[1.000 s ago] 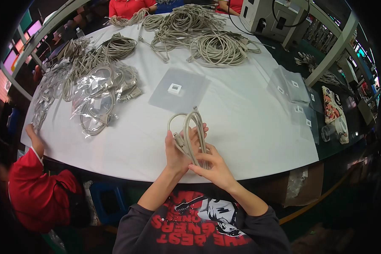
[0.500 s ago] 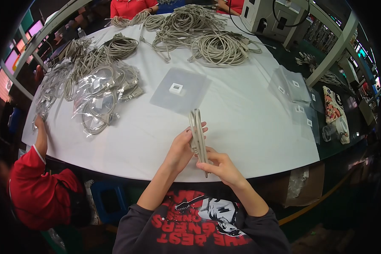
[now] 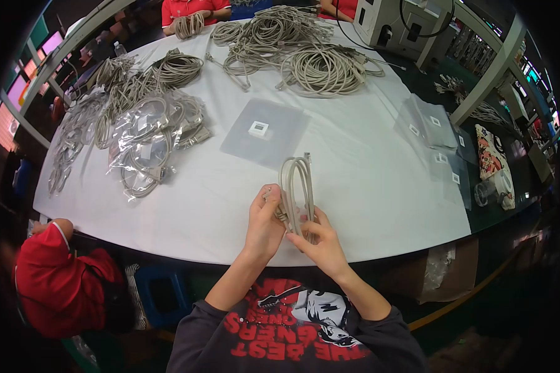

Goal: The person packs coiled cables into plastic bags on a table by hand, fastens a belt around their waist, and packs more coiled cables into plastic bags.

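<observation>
– What are the hands holding?

– Both are closed around one coiled beige cable (image 3: 286, 189), its loops standing upright above the near part of the white-covered table (image 3: 379, 205). The left hand (image 3: 264, 227) supports the coil's left side, thumb raised; the right hand (image 3: 322, 244) pinches the lower right between thumb and fingers.

– What could go wrong from here?

– No tie can be made out on the loops, so if either grip slackened, the cable's springiness could spread the coil. A connector (image 3: 307, 155) pokes above the top; swept forward low, it could catch the translucent plastic bag (image 3: 239, 137) lying flat just beyond and drag it askew.

– And the edges, the room to move?

– The table's near edge passes under the forearms, near the right hand, so a loop let go backward could slip towards the lap. White cloth stretches rightward to a stack of plastic bags (image 3: 435, 127), the widest side for moving. Leftward, bagged cables (image 3: 146, 146) limit a long sweep, with a co-worker in red (image 3: 62, 273) at the corner; far ahead lie heaped cables (image 3: 323, 71)
</observation>
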